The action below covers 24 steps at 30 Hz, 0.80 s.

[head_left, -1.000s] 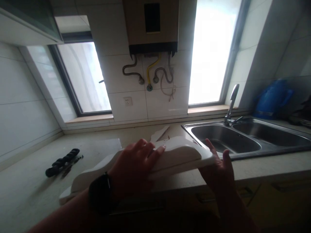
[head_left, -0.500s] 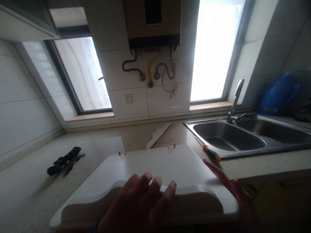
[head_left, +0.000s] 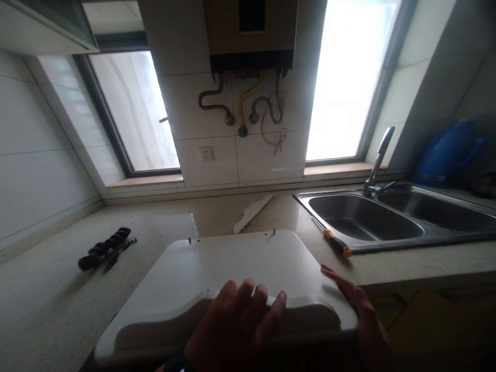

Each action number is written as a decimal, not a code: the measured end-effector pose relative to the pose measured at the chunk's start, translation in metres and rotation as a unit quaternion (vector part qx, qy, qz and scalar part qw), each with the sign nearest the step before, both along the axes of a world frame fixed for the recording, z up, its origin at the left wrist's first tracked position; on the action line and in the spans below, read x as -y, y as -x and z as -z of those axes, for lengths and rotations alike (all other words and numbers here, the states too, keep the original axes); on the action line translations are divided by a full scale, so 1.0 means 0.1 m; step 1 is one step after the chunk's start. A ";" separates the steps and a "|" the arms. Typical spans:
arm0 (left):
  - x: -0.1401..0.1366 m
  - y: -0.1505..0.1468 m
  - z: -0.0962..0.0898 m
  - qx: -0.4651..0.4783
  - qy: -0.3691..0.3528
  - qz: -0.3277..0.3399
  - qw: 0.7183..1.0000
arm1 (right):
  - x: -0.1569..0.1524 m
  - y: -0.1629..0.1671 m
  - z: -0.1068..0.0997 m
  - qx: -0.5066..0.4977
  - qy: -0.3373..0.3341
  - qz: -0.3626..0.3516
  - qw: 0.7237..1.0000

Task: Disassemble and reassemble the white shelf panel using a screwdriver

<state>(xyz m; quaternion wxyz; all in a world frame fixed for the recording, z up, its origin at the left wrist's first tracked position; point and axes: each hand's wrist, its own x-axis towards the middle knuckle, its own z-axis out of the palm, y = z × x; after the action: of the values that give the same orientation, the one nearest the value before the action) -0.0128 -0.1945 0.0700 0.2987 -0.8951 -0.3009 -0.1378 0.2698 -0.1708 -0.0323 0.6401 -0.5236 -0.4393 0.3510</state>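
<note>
A white board (head_left: 240, 263) with rounded corners lies at the front of the counter. Two short pins stand up near its far edge, and a wavy-edged strip (head_left: 163, 330) rises along its near side. My left hand (head_left: 236, 320) has its fingers bent over the top of that strip, gripping it. At the board's right side, my right hand (head_left: 356, 305) holds the edge, fingers fairly straight along it and thumb hidden. Behind the board lies a loose white wavy-edged piece (head_left: 252, 213).
A black-and-orange screwdriver (head_left: 336, 243) rests against the double sink (head_left: 387, 238). On the left of the counter (head_left: 42, 289) lies a black twisted object (head_left: 104, 249). A blue jug (head_left: 445, 155) stands beyond the faucet (head_left: 377, 160). Pipes hang below a wall-mounted heater (head_left: 251, 46).
The board's near edge has shifted a little, and both hands have moved slightly with it. The fingers keep their hold. My view has also shifted slightly.
</note>
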 end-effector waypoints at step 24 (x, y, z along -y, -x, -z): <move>-0.33 0.26 0.08 0.034 0.219 0.001 0.975 | -0.65 0.08 0.13 0.517 -0.071 0.042 0.852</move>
<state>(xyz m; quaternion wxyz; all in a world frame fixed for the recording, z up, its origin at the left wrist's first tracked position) -0.0384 -0.1612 0.0616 0.0850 -0.9340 -0.3324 -0.0993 0.2613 -0.1057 -0.0453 0.3698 -0.6004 -0.7084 -0.0300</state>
